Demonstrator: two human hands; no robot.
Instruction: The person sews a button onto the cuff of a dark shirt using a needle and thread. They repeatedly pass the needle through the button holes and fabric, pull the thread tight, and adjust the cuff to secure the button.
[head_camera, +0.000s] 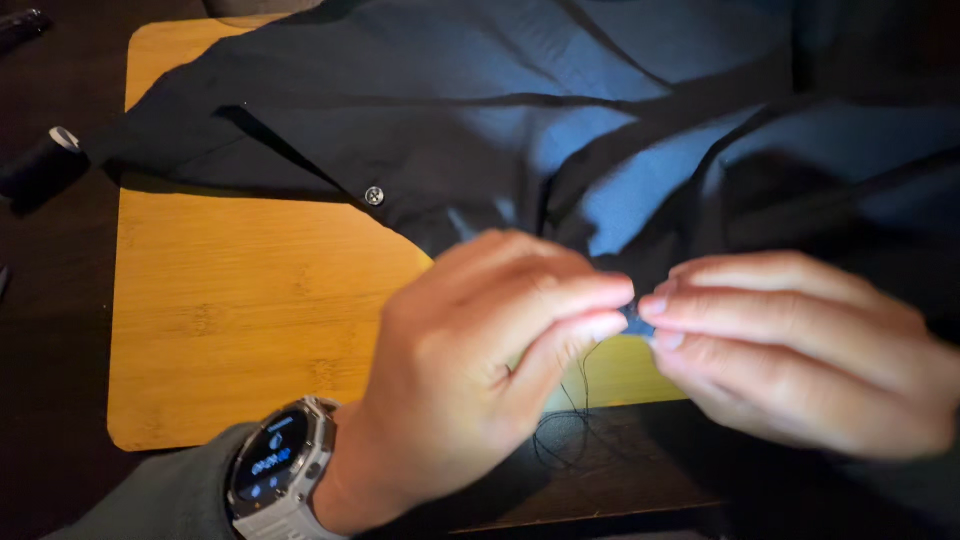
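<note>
A: What is at the far left?

B: One black thread spool (40, 165), round. Next, one smooth wooden board (230, 300) with bare room at lower left.

A: And your hands?

B: Your left hand (480, 370) and right hand (800, 350) both pinch the soft dark shirt (620, 140) edge at middle. One thin thread (570, 420) hangs. One shiny button (374, 195).

Both hands met low in the centre-right of the frame. The left hand (480, 370) came up from the lower left, back toward the camera, fingers curled, thumb and forefinger pinched together at their tips. The right hand (800, 350) reached in from the right edge, fingers stretched leftward, their tips nearly touching the left hand's.
</note>
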